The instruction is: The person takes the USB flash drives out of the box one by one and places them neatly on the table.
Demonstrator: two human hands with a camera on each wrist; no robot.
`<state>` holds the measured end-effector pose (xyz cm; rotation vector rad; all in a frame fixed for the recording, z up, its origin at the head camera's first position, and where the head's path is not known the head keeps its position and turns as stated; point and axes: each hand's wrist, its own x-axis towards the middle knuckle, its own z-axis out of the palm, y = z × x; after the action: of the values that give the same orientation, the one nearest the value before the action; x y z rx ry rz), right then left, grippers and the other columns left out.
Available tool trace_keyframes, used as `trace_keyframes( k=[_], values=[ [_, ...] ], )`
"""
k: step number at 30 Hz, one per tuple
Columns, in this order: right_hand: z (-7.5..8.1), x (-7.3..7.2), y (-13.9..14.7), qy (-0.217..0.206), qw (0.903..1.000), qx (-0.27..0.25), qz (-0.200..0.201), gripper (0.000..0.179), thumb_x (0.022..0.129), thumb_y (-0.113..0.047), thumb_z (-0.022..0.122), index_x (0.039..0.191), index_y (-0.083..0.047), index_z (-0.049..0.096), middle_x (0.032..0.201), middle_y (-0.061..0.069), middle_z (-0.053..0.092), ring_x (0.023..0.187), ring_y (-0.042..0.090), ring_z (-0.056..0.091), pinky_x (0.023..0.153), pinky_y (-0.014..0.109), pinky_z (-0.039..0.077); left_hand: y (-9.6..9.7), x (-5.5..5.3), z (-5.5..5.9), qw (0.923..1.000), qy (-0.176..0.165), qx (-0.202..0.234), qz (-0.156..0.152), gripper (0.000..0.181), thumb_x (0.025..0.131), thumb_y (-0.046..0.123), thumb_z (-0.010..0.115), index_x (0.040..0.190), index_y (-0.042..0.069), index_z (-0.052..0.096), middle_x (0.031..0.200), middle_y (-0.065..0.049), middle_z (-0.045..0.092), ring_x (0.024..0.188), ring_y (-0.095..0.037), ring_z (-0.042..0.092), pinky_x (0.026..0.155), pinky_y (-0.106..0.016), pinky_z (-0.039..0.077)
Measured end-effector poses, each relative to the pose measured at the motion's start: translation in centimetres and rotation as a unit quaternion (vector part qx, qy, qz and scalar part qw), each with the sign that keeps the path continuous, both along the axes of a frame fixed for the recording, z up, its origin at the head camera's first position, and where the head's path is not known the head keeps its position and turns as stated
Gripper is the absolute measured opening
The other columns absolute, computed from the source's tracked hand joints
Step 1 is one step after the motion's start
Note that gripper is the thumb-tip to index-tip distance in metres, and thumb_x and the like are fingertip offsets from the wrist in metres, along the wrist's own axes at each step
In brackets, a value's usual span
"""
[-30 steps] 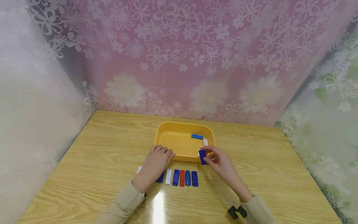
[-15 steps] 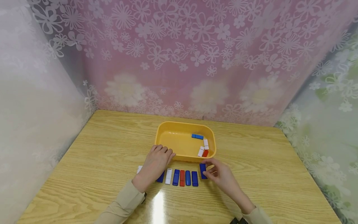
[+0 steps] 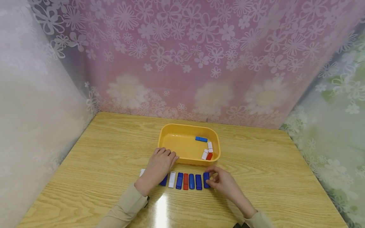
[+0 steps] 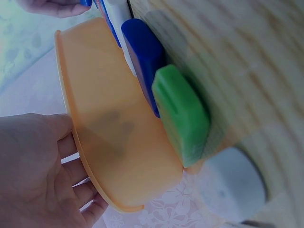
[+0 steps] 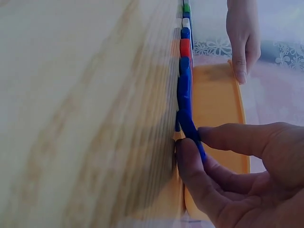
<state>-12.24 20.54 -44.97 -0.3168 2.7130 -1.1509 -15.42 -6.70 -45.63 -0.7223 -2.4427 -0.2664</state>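
Note:
My right hand (image 3: 225,183) pinches a dark blue USB stick (image 3: 206,180) between thumb and fingertips, at the right end of a row on the table. In the right wrist view, that stick (image 5: 189,127) tilts slightly, with one end low at the wood. Beside it in the row lie another dark blue stick (image 3: 198,182), a rounded blue one (image 3: 191,181), a red one (image 3: 186,181) and several more. My left hand (image 3: 159,164) grips the near rim of a yellow plastic bin (image 3: 188,161) and hides part of the row. A green stick (image 4: 183,116) shows there in the left wrist view.
Inside the bin lie a light blue stick (image 3: 201,139), two white sticks (image 3: 210,147) and a red one (image 3: 209,156), all toward its right side. The wooden table (image 3: 271,164) ends at a pink flowered curtain (image 3: 182,63) behind, with pale curtains at both sides.
My right hand has carried the dark blue stick from over the bin's near right corner down toward me, to the row's right end. The left hand has stayed on the rim.

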Motion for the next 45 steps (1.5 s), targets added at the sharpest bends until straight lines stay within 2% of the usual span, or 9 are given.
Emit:
trace_keyframes(
  k=[10,14,18,22,27,34,40,45],
  values=[
    [0.1,-0.1,-0.2,0.011,0.9986,0.051,0.006,0.023,0.083,-0.001,0.08,0.103,-0.003,0.07,0.096,0.005,0.063,0.068,0.011,0.056,0.057,0.021,0.047,0.0,-0.1,-0.1,1.0,0.003,-0.007,0.002,0.025,0.1,0.028,0.065,0.083,0.01,0.067,0.076,-0.002,0.066,0.076,-0.023,0.06,0.077,-0.037,0.049],
    [0.1,0.0,-0.2,0.01,0.9986,0.052,0.004,0.022,0.083,-0.001,0.08,0.103,-0.004,0.07,0.096,0.004,0.062,0.067,0.011,0.056,0.057,0.022,0.047,0.0,-0.1,-0.1,1.0,0.003,-0.007,0.002,0.025,0.1,0.028,0.065,0.083,0.011,0.067,0.076,-0.002,0.066,0.076,-0.023,0.06,0.078,-0.037,0.049],
    [0.1,0.2,-0.4,0.021,0.9985,0.048,-0.018,0.022,0.084,0.0,0.079,0.103,-0.005,0.07,0.095,0.003,0.064,0.066,0.01,0.057,0.056,0.021,0.048,0.0,-0.1,-0.1,1.0,0.002,-0.005,0.002,0.025,0.1,0.028,0.065,0.082,0.011,0.067,0.076,-0.002,0.066,0.075,-0.023,0.06,0.078,-0.037,0.049],
    [0.5,0.4,-0.4,0.051,0.9968,0.05,-0.036,0.019,0.086,0.0,0.078,0.101,-0.01,0.072,0.091,0.001,0.064,0.068,0.009,0.059,0.059,0.021,0.05,0.0,-0.1,-0.2,1.0,0.001,-0.006,0.003,0.025,0.1,0.028,0.065,0.082,0.011,0.067,0.076,-0.002,0.066,0.076,-0.023,0.061,0.078,-0.037,0.049],
    [1.1,0.3,-0.2,0.089,0.9946,0.043,-0.034,0.015,0.089,-0.002,0.076,0.098,-0.014,0.073,0.088,-0.004,0.066,0.072,0.008,0.062,0.064,0.022,0.052,0.0,-0.2,-0.2,1.0,0.001,-0.006,0.006,0.025,0.1,0.028,0.065,0.082,0.011,0.066,0.075,-0.001,0.066,0.076,-0.023,0.061,0.079,-0.037,0.049],
    [2.0,-0.4,-0.1,0.158,0.9865,0.034,-0.029,0.011,0.09,-0.003,0.075,0.097,-0.012,0.074,0.09,-0.003,0.07,0.078,0.012,0.066,0.067,0.022,0.055,0.0,-0.1,-0.2,1.0,0.003,-0.006,0.003,0.025,0.1,0.028,0.065,0.081,0.011,0.066,0.074,-0.002,0.065,0.075,-0.023,0.06,0.078,-0.036,0.048],
    [3.2,-1.4,0.2,0.202,0.979,0.024,-0.018,0.014,0.09,-0.001,0.074,0.101,-0.01,0.074,0.094,0.0,0.07,0.081,0.015,0.068,0.069,0.025,0.057,0.1,-0.1,-0.2,1.0,0.001,-0.006,0.005,0.026,0.1,0.028,0.065,0.081,0.011,0.066,0.075,-0.001,0.065,0.075,-0.022,0.06,0.079,-0.037,0.049],
    [4.2,-2.9,0.0,0.231,0.9723,0.033,-0.015,0.016,0.091,-0.002,0.074,0.106,-0.007,0.073,0.099,0.004,0.071,0.082,0.018,0.068,0.072,0.033,0.059,0.0,-0.1,-0.2,0.9999,0.006,-0.008,0.005,0.025,0.1,0.028,0.065,0.081,0.011,0.066,0.074,-0.001,0.066,0.075,-0.022,0.06,0.079,-0.036,0.049]
  ],
)
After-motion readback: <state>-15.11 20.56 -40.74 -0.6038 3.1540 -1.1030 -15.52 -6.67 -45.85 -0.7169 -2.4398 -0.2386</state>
